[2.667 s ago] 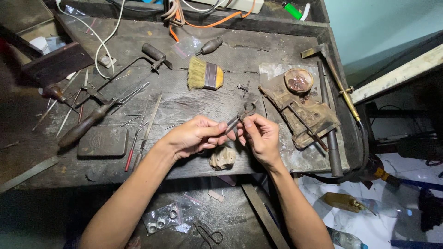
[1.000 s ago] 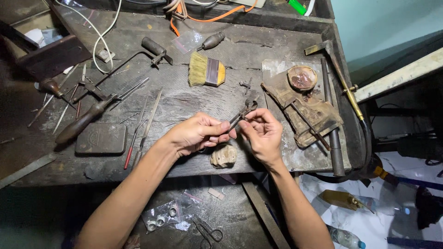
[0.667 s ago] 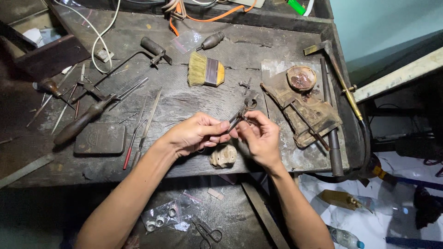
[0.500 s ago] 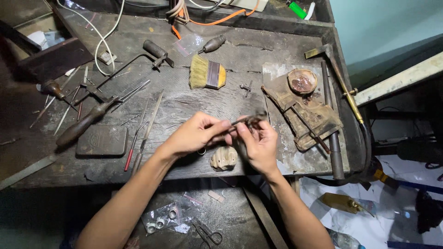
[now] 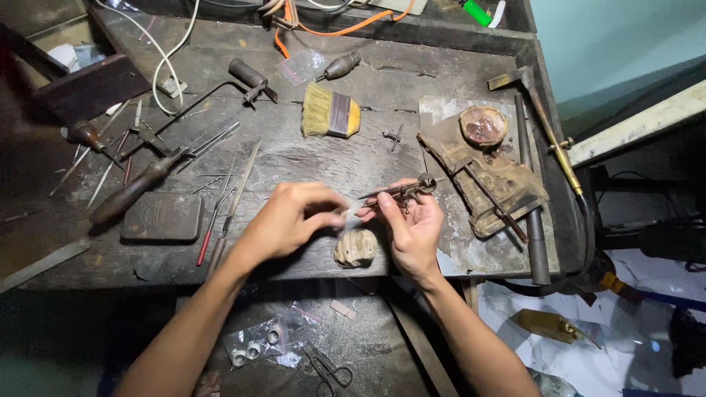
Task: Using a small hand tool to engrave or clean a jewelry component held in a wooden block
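Observation:
My right hand grips a small metal divider-like tool with a round screw head, its points aimed left. My left hand is pinched at the fingertips on a tiny pale piece, held right against the tool's tip. Both hands hover over the front edge of a dark, worn workbench, just above a scarred wooden bench peg.
A yellow-bristled brush, a saw frame, files and gravers and a dark flat tin lie to the left. A worn leather pad with a round dish lies to the right. Scissors and bagged rings rest in the tray below.
My hands have stayed together at the bench front. The tool in my right hand has tilted flatter, and the left fingertips have closed in against its tip.

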